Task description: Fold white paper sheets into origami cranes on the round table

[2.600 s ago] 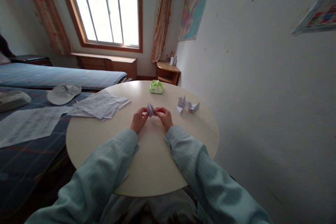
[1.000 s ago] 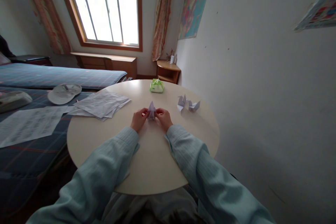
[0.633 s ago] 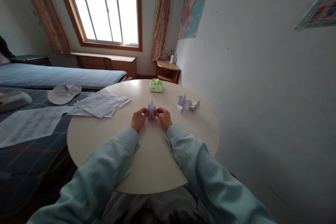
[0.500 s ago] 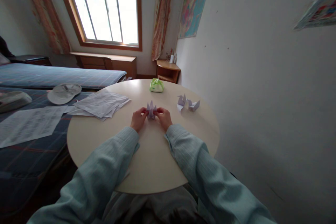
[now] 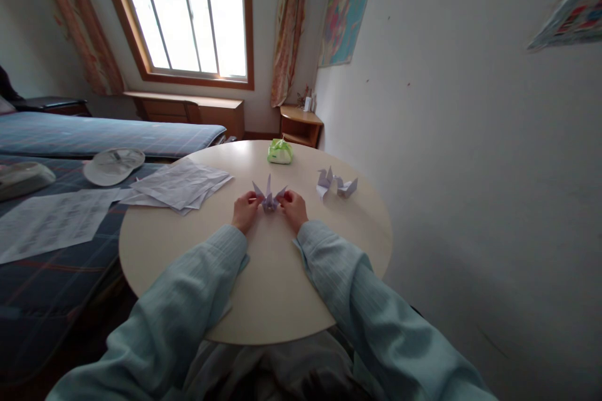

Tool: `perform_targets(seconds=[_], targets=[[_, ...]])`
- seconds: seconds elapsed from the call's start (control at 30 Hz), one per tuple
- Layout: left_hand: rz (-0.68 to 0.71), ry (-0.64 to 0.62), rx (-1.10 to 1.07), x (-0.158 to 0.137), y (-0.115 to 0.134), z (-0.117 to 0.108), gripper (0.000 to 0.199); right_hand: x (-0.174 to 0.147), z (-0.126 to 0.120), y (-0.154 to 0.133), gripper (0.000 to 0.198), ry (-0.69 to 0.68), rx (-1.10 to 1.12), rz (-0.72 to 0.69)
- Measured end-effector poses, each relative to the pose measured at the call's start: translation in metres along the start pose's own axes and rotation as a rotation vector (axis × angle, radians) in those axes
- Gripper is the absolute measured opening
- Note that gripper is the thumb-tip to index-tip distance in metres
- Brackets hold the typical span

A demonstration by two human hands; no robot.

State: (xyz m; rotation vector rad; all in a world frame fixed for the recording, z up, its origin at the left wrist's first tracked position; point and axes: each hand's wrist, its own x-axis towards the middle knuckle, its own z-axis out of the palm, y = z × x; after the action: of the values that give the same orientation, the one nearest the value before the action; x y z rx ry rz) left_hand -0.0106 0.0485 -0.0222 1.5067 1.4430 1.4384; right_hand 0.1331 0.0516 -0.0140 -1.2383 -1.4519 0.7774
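Over the middle of the round table a pale lilac paper crane is held between my two hands. My left hand pinches its left wing, and my right hand pinches its right wing. The wings slant outward, with a narrow point standing up between them. To the right of my hands are two more folded paper figures: a paper crane and, close beside it, another folded paper piece.
A green tissue pack stands toward the table's far edge. Loose paper sheets are piled at the table's left side. A pale cap and a printed sheet lie on the bed at left. The white wall runs along the right.
The crane's wings have been drawn apart and now slant outward, where before its points stood close together. My hands have barely moved.
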Motion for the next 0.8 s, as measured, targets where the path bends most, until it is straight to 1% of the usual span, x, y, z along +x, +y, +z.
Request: perform_targets(seconds=[0.2,0.37,0.57,0.8], targets=[[-0.056,0.021,-0.077,0.000,0.001,0.000,0.012,0.003,0.004,0.007,0.003,0.018,0.058,0.047],[-0.105,0.028,-0.231,-0.001,0.003,0.000,0.016,0.004,0.005,0.011,0.003,0.023,0.130,0.060],[-0.149,0.045,-0.445,-0.002,0.006,0.001,0.021,0.004,0.006,0.012,0.007,0.031,0.334,0.072],[-0.211,0.042,-0.645,-0.004,0.012,0.001,0.019,0.003,0.005,0.004,0.013,0.040,0.532,0.101]])
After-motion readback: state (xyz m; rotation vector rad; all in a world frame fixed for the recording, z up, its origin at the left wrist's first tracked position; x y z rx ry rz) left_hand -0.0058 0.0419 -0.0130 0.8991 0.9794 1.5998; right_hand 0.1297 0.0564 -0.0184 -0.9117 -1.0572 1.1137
